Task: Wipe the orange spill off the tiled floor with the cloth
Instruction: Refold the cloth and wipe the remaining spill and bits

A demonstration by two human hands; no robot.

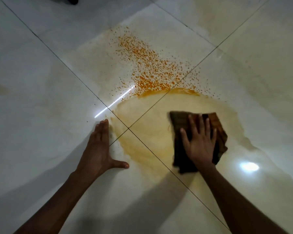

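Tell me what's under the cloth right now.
The cloth lies flat on the tiled floor, in the smeared yellow-orange film, with the right hand spread on top. The floor directly beneath it is covered, so whether residue remains there cannot be seen.

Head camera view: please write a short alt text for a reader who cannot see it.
A right hand presses a dark cloth flat on a pale tiled floor, inside a smeared yellow-orange film. Beyond it lie unwiped orange droplets. The left hand rests open on the floor beside the smear.
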